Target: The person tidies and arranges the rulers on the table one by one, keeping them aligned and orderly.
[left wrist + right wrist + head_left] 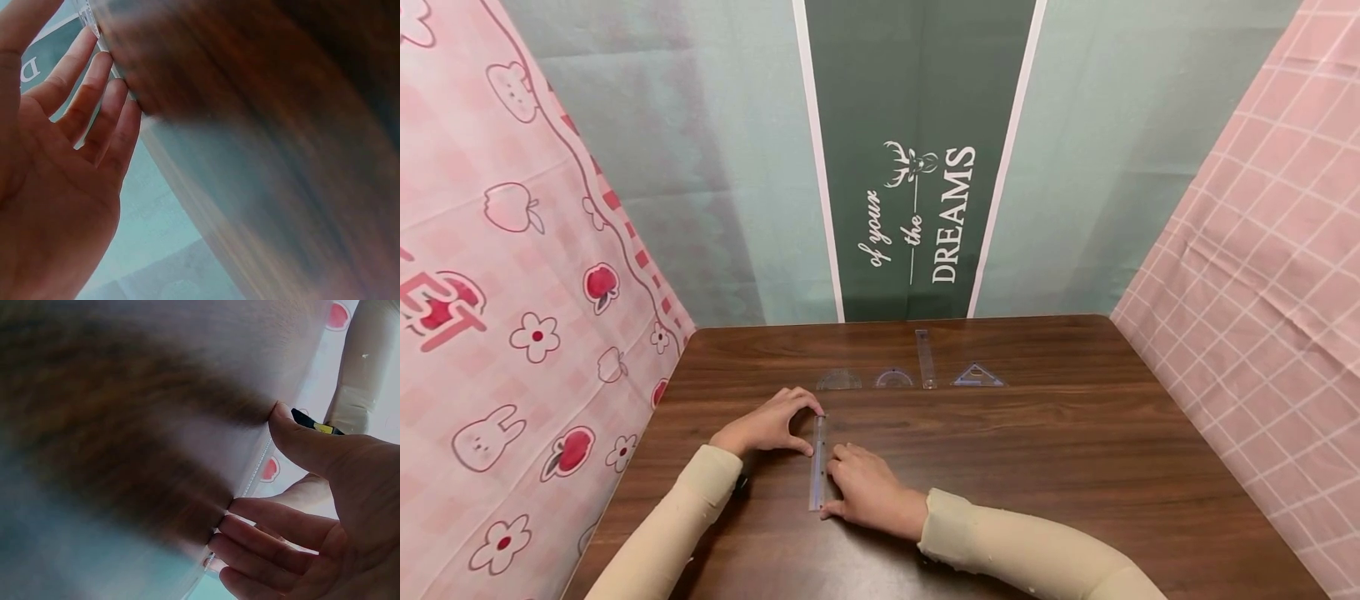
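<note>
A clear ruler [817,479] lies lengthwise away from me on the wooden table, between both hands. At its far end, the fingertips of my left hand [771,423] touch it, with the thumb at its left edge. My right hand [874,492] is along its right edge, fingertips beside the middle and thumb by the near end. In the right wrist view, the ruler's marked edge [257,465] shows between thumb and fingers, whose tips rest on the tabletop. The left wrist view shows the left hand's fingers [94,81] loosely extended, with a bit of clear plastic at the fingertips.
Farther back on the table [1037,450] lie two clear protractors [839,385] [893,381], another clear ruler [925,358] and a set square [977,377], in a row. Patterned pink cloths [535,417] hang at both sides, and a green cloth [910,100] behind the table's back edge.
</note>
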The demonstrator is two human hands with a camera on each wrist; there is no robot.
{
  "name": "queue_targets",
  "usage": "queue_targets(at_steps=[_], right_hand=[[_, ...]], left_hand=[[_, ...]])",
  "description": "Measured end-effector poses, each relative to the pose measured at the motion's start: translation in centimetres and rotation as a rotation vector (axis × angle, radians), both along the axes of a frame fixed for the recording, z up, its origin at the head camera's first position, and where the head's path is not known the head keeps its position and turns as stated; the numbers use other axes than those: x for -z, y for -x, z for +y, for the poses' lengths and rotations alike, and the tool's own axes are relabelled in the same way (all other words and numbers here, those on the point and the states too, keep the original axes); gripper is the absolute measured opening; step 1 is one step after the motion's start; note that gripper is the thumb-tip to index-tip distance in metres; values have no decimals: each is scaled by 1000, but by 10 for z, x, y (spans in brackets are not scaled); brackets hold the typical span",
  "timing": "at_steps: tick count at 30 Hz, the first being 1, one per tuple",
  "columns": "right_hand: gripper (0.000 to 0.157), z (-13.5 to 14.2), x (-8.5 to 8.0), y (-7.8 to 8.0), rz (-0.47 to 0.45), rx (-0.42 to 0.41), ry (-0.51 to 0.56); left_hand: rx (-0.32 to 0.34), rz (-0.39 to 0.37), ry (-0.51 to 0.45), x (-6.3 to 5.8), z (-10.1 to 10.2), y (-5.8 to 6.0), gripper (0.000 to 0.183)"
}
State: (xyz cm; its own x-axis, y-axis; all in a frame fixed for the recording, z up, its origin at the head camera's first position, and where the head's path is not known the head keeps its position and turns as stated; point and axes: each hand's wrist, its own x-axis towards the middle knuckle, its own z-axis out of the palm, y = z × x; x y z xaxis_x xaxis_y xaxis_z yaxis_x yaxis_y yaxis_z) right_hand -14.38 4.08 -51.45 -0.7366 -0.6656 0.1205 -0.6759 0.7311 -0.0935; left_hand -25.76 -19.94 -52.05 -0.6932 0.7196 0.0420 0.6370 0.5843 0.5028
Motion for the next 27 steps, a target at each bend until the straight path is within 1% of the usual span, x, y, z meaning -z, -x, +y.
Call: queue_targets(at_steps=[8,15,22,27], right_hand=[[49,0,0,1,15,-5,7],[49,0,0,-1,-10,2,5],[50,1,0,0,-8,-1,0],[52,3,0,1,-22,-22,5]], left_hand=[[-2,-2,-9,-1,0,0,62],[-5,-3,-10,0,1,-1,61],[-7,-11,-17,0,1,-1,62],[-17,-20,-12,0,1,0,58]])
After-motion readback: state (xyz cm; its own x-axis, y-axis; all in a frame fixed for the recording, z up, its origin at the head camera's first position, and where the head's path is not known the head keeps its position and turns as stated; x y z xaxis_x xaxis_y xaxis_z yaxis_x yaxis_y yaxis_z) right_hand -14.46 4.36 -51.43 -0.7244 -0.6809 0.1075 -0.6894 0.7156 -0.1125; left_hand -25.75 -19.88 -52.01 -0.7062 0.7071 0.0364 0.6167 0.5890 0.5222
